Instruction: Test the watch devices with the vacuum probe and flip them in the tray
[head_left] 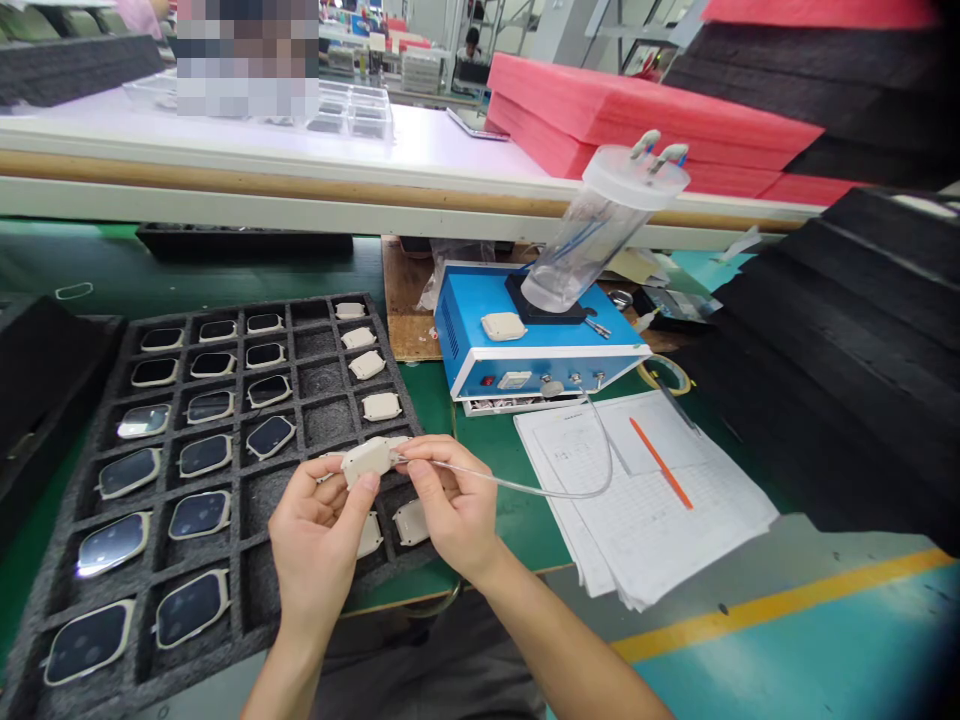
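My left hand point(319, 530) grips a cream smartwatch case point(367, 462) by its edges, above the right part of a dark foam tray point(251, 545). Pinched in my right hand point(459, 505) is the end of a clear thin tube point(555, 493). Its tip meets the side of the case; whether it goes in cannot be made out. From there the tube curves to the front of a blue machine point(536, 375). Watches with dark screens, such as this watch point(193, 605), fill the tray's left columns. Cream cases, one a case point(382, 406), lie in its right column.
A clear cylinder point(577, 240) and another cream case point(504, 326) rest on the machine. Papers point(585, 470) with an orange stick point(660, 462) lie to the right, beside a tape roll point(679, 370). Black foam trays point(840, 350) are stacked far right. A shelf edge point(300, 205) runs overhead behind.
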